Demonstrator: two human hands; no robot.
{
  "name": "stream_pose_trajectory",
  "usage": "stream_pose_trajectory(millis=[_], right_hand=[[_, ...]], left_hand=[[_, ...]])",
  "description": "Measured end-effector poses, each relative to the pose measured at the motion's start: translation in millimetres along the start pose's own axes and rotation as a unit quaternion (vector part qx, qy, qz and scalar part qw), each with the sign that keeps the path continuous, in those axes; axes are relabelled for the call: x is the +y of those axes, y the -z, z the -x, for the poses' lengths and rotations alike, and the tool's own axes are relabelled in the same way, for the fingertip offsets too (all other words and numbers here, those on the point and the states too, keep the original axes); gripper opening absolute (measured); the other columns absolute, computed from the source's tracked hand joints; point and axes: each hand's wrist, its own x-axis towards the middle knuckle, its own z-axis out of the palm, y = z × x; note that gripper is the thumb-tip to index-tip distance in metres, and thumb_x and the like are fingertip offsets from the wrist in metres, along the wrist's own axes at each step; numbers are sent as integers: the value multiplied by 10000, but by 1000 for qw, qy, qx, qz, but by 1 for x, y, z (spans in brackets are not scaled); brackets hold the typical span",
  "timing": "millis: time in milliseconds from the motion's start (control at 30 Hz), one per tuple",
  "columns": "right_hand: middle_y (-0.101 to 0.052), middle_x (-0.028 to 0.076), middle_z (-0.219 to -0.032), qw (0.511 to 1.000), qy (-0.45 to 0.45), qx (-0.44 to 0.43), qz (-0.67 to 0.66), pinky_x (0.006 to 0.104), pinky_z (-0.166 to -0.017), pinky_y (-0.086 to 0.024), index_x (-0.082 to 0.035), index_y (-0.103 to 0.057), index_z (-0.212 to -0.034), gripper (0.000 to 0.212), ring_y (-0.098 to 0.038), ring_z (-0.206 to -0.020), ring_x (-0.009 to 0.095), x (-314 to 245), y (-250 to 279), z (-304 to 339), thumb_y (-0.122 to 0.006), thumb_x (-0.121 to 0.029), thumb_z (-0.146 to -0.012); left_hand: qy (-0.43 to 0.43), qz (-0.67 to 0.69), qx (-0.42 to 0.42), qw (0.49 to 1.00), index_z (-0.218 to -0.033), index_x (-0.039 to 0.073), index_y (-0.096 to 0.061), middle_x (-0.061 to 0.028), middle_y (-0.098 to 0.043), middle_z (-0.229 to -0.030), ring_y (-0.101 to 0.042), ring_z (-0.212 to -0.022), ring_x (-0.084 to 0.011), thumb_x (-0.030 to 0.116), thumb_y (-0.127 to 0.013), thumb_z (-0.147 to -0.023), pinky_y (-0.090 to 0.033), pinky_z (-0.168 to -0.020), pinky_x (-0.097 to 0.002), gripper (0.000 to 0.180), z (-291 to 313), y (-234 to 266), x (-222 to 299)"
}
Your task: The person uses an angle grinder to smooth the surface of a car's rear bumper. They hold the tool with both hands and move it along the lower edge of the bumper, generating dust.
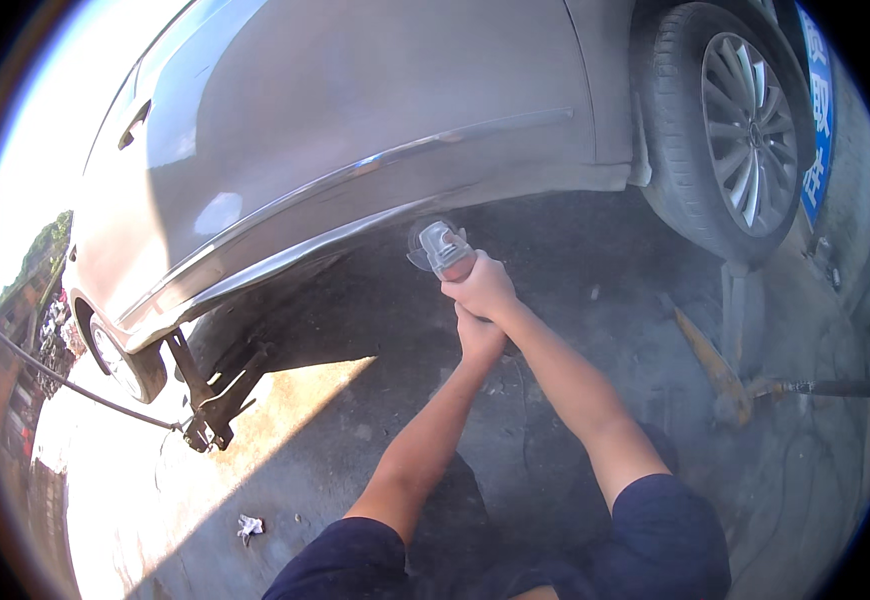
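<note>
Both my arms reach forward to an angle grinder [441,247] with a silver-grey head and a reddish body. My right hand [485,287] is wrapped round the body just behind the head. Farther back, my left hand [480,336] closes around the rear of the tool, with most of its grip hidden. The grinder's disc is blurred and looks see-through. It is close under the lower sill [355,225] of a raised grey-brown car [385,90]; I cannot tell whether it touches.
A dark jack [210,408] supports the car at the left, with a thin hose running to it. At the right, a rusty yellow jack [712,368] with a long handle [835,390] stands below the wheel [730,130]. Crumpled paper [250,528] lies on the floor. Behind is a blue sign [817,110].
</note>
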Motion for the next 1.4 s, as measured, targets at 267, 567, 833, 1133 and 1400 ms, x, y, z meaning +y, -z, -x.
stream_pose_trajectory(millis=[267, 567, 833, 1133, 1400], right_hand=[[-752, 293, -1077, 1000, 14, 17, 0, 497, -912, -596, 62, -655, -1123, 679, -746, -1041, 450, 1, -2, 0, -864, -442, -717], [-760, 276, -1063, 1000, 8, 25, -2, 471, -899, -603, 54, -674, -1114, 636, -752, -1016, 434, 3, -4, -1, -876, -393, -710], [-759, 275, -1058, 999, 13, 26, -17, 489, -904, -602, 44, -665, -1092, 650, -748, -1015, 447, 9, -9, -9, -866, -436, -703], [-765, 246, -1016, 1000, -5, -2, -3, 461, -864, -616, 28, -658, -1072, 635, -764, -962, 412, 9, -8, -5, -873, -436, -696], [-768, 231, -1023, 999, 39, 20, 19, 446, -868, -625, 41, -662, -1141, 736, -770, -963, 397, 21, -14, -13, -882, -483, -673]], left_hand=[[-12, 17, 18, 1000, -1408, -45, -456, -229, -640, -1353, -650, -1267, -327, 359, -937, -762, -496, -1060, -416, 901, 4, 1, 7], [0, 2, 32, 999, -1390, -50, -471, -234, -672, -1306, -672, -1242, -342, 347, -932, -771, -506, -1044, -416, 868, 9, 2, 18], [-16, -3, 30, 999, -1402, -53, -468, -233, -664, -1323, -668, -1247, -346, 352, -922, -783, -505, -1044, -413, 868, 2, 1, 8], [-38, -19, 11, 999, -1374, -21, -525, -180, -675, -1279, -676, -1183, -284, 263, -863, -847, -520, -989, -394, 688, 3, 1, 4], [-73, -79, -12, 994, -1427, 55, -585, -139, -671, -1375, -643, -1288, -257, 316, -785, -941, -499, -1054, -405, 587, -2, 2, -9]])
